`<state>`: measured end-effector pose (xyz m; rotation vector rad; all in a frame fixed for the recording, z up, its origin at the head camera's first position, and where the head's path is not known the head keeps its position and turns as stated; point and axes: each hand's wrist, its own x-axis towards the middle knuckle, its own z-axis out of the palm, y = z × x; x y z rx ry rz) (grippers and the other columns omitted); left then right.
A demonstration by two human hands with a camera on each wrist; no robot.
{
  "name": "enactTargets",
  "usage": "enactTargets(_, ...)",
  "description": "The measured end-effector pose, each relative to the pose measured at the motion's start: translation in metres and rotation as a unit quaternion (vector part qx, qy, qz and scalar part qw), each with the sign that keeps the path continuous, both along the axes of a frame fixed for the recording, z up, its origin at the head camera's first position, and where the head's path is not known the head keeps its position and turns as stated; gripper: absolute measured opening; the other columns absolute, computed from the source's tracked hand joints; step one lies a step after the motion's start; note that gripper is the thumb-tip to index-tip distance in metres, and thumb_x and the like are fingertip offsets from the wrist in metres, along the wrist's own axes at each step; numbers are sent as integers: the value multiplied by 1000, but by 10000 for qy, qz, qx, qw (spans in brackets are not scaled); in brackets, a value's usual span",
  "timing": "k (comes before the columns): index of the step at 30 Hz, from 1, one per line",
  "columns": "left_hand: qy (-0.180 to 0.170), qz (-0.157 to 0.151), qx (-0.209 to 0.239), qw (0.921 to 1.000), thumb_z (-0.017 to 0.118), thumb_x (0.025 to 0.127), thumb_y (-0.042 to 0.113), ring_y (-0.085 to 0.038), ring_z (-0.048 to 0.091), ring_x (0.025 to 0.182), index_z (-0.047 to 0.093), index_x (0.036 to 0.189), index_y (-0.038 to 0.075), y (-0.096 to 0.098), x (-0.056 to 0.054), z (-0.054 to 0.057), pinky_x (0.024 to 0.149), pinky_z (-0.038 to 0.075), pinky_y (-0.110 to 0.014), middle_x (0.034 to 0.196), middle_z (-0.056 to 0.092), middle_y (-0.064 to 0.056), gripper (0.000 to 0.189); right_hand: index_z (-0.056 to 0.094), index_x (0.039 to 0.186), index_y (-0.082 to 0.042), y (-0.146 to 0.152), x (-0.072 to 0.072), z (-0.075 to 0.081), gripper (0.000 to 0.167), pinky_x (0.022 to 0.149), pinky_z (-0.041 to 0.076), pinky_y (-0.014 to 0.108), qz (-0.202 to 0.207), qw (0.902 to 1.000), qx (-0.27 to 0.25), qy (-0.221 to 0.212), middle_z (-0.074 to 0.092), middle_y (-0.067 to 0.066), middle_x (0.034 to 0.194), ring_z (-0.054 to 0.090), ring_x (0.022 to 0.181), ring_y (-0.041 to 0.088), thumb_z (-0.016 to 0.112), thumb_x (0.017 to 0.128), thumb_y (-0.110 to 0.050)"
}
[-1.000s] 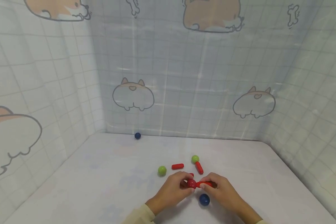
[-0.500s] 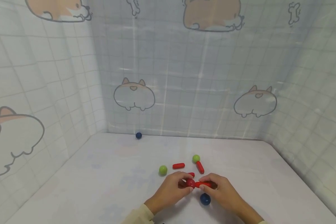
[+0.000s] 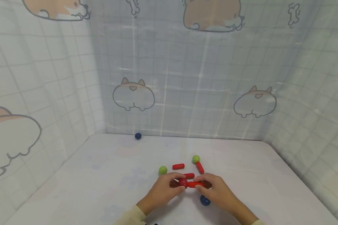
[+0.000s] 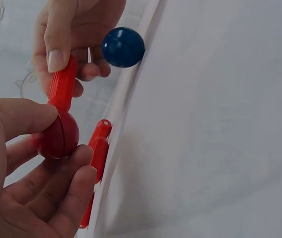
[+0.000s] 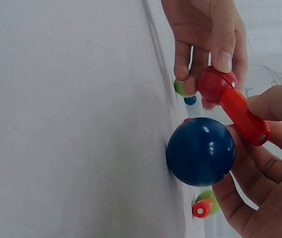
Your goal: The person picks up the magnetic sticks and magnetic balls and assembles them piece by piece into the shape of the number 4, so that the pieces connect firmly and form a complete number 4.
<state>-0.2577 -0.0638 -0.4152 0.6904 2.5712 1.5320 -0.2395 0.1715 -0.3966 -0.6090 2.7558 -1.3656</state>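
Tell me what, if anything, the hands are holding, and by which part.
The left hand pinches the dark red ball by opposite sides; the right hand pinches the red stick touching it, by the half away from the ball.

Red ball (image 3: 183, 183): partly covered by left hand grip (image 3: 161, 190). Held red stick (image 3: 192, 184), right of red ball: outer end hidden by right hand grip (image 3: 218, 191) in head view. Other red stick (image 3: 189, 176), just beyond red ball: left end hidden behind left hand grip. Big blue ball (image 3: 204, 201), nearer than red ball: edge covered by right hand grip. Small blue ball (image 3: 138, 136), far beyond red ball: too small for detail.
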Motion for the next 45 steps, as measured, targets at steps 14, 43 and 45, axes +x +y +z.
enactTargets(14, 117, -46, 120, 9998, 73, 92, 20, -12, 65, 93, 70, 121, 17, -10, -6, 3, 84, 55, -29, 107, 69, 9, 29, 73, 111, -18, -7, 3, -5, 21, 75, 54, 22, 29, 9998, -184, 66, 67, -6, 100, 63, 82, 15, 75, 92, -27)
enactTargets(43, -211, 201, 689, 9972, 71, 95, 27, -19, 63, 88, 64, 134, 13, -8, -8, -9, 66, 55, -30, 109, 66, 1, 42, 71, 109, -14, -32, -5, -9, 19, 61, 51, 25, 238, 9980, 226, 540, 68, -11, 91, 59, 70, 8, 74, 90, -19)
enactTargets(45, -264, 315, 614, 9973, 73, 93, 27, -19, 63, 89, 63, 132, 13, -8, -9, -9, 67, 56, -30, 113, 65, 1, 42, 71, 108, -15, -33, -4, -10, 19, 62, 52, 24, 264, 9982, 228, 491, 68, -11, 90, 59, 71, 8, 74, 90, -19)
